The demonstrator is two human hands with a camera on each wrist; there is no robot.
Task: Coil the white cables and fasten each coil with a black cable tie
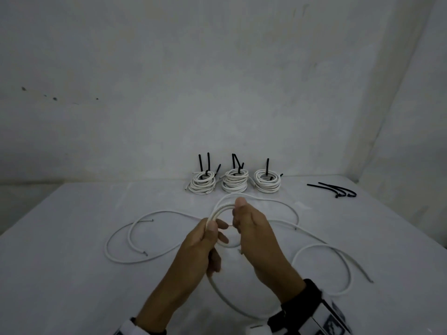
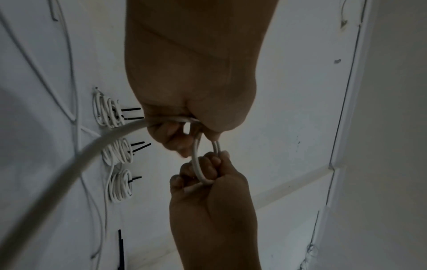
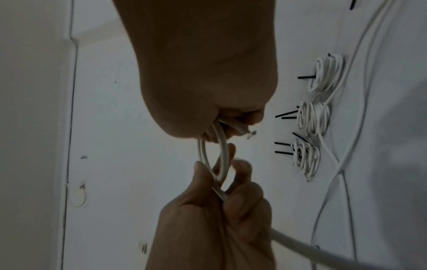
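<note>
Already the left hand (image 1: 208, 234) and right hand (image 1: 251, 226) grip opposite sides of the small coil (image 1: 221, 210), its loose cable (image 1: 232, 303) trailing nearward under the wrists.

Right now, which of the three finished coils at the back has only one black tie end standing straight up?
The rightmost finished coil, nearest the loose black cable ties. A single tie end rises from it; the middle coil and left coil each show several.

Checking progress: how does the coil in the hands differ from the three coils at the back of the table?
The coil in the hands has only a few loops; the back coils are stacked many turns high. It carries no tie; each of those has black ties sticking up. Its tail trails loose; theirs are wound in. All are white cable.
</note>
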